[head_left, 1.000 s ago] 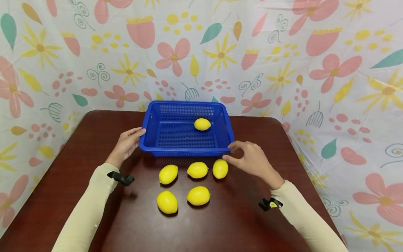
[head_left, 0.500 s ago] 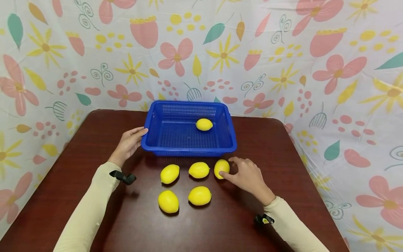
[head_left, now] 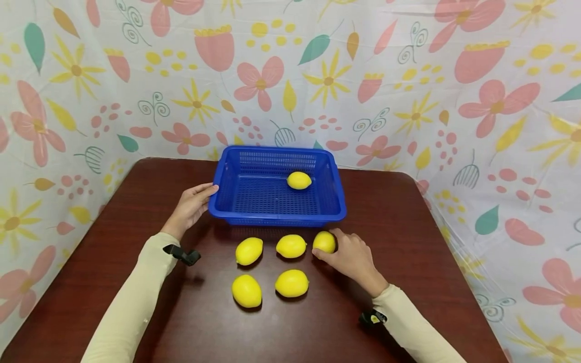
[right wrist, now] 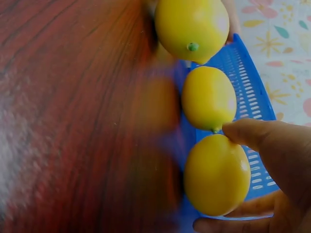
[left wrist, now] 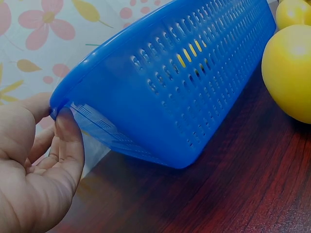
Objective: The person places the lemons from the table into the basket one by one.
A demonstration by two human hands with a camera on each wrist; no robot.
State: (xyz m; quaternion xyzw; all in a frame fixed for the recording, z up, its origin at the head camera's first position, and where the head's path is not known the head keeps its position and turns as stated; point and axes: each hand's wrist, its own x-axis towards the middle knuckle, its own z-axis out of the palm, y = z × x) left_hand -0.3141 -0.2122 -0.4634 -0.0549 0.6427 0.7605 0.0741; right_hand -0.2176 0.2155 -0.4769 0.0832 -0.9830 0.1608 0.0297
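Right hand (head_left: 351, 256) grips lemon (head_left: 324, 242); left hand (head_left: 189, 205) touches basket (head_left: 277, 218)

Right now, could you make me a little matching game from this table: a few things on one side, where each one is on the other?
Things:
1. left hand
2. right hand
3. lone lemon
4. basket

Places:
A. inside the basket
B. on the brown table, beyond the row of lemons
C. at the basket's left rim
D. around the rightmost lemon of the row

Pairs: 1-C, 2-D, 3-A, 4-B
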